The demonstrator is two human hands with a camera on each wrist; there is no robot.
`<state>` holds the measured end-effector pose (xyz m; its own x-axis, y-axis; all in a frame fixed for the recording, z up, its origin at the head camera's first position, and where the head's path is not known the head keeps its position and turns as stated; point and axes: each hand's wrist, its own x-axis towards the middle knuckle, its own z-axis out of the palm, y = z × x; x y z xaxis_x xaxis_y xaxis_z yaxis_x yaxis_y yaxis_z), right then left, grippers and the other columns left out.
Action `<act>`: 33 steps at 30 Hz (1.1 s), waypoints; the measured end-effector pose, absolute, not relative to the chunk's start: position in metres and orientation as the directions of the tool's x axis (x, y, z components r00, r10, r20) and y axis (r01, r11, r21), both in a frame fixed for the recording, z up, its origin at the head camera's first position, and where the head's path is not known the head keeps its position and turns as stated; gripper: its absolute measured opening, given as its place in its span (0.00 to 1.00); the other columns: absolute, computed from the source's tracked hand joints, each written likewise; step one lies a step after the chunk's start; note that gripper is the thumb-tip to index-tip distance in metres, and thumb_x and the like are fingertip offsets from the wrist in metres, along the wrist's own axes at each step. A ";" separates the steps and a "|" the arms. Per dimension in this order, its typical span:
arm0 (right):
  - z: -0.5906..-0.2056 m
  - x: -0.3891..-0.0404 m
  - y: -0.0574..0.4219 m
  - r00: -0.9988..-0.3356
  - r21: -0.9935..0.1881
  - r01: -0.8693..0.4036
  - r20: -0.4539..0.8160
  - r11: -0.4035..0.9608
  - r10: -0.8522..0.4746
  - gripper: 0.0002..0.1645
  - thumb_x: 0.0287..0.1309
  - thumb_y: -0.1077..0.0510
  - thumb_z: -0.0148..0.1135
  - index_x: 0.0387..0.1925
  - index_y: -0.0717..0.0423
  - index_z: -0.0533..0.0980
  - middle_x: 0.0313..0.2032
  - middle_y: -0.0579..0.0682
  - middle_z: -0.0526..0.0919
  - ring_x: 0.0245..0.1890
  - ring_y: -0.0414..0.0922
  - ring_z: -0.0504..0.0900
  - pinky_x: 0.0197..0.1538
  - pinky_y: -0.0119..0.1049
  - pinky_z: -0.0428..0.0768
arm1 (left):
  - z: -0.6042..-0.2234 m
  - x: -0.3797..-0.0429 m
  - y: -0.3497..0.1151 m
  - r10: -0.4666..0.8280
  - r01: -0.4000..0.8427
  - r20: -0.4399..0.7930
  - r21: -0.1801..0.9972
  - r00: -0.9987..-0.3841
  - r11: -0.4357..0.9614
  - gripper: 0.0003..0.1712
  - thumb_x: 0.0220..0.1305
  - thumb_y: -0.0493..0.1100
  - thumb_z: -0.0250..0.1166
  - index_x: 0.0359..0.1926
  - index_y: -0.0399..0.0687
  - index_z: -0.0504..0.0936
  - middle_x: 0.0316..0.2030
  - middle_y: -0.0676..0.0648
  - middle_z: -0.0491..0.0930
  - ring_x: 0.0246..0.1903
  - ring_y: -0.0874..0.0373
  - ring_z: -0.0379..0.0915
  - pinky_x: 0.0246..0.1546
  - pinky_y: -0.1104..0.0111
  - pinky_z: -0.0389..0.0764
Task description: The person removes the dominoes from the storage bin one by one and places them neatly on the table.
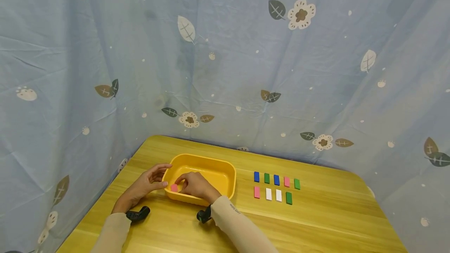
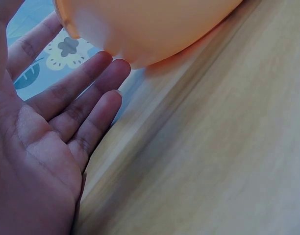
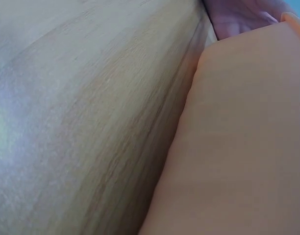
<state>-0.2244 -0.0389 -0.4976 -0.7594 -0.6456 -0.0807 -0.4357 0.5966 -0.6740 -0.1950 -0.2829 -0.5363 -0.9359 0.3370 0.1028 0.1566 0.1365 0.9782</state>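
Note:
A yellow plastic basket (image 1: 225, 163) stands on the wooden table. My right hand (image 1: 197, 186) reaches over its near wall, with thumb and index fingertips pinching a small pink block (image 1: 174, 187) inside the near left corner. In the right wrist view the basket's outer wall (image 3: 238, 132) hides the fingers. My left hand (image 1: 145, 182) is at the basket's left end, thumb and fingers spread around the rim there. Seen from the left wrist, the left hand (image 2: 52, 132) has its palm and extended fingers by the basket wall (image 2: 155, 29), holding nothing.
Right of the basket, small flat blocks lie in two rows: blue (image 1: 256, 177), green (image 1: 289, 198), pink (image 1: 257, 192) and white (image 1: 268, 194) ones. A blue patterned curtain (image 1: 228, 69) hangs behind the wooden table (image 1: 337, 214). Black devices (image 1: 138, 214) are worn on both wrists.

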 end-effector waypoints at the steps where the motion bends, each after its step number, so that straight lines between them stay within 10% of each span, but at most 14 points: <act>1: -0.497 -0.225 -0.039 -0.763 -0.679 -0.429 -0.081 0.596 -0.642 0.19 0.58 0.59 0.77 0.51 0.55 0.86 0.24 0.39 0.83 0.22 0.33 0.78 0.30 0.25 0.78 | -0.536 -0.195 -0.283 0.336 0.157 0.103 0.978 -0.936 0.137 0.34 0.71 0.36 0.66 0.75 0.45 0.66 0.68 0.31 0.67 0.56 0.41 0.70 0.53 0.69 0.78; 11: -0.493 -0.227 -0.025 -0.796 -0.825 -0.281 -0.084 0.490 -0.599 0.27 0.56 0.56 0.78 0.58 0.56 0.82 0.27 0.38 0.86 0.22 0.39 0.83 0.28 0.31 0.82 | -0.533 -0.195 -0.281 0.327 0.136 0.083 0.980 -0.941 0.142 0.35 0.71 0.37 0.67 0.75 0.47 0.67 0.68 0.33 0.67 0.56 0.43 0.71 0.53 0.68 0.78; 33: -0.458 -0.241 0.051 -0.825 -0.735 -0.419 0.063 0.533 -0.562 0.26 0.59 0.54 0.77 0.58 0.51 0.82 0.31 0.37 0.87 0.31 0.35 0.82 0.40 0.32 0.80 | -0.534 -0.193 -0.283 0.324 0.130 0.066 0.975 -0.944 0.181 0.36 0.71 0.39 0.67 0.76 0.48 0.65 0.70 0.34 0.65 0.58 0.54 0.71 0.54 0.71 0.76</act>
<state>-0.2414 0.0509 -0.4584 -0.8250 -0.5616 0.0626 -0.4188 0.5334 -0.7349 -0.1935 -0.2833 -0.5337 -0.9439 0.3236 0.0656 0.1297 0.1806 0.9750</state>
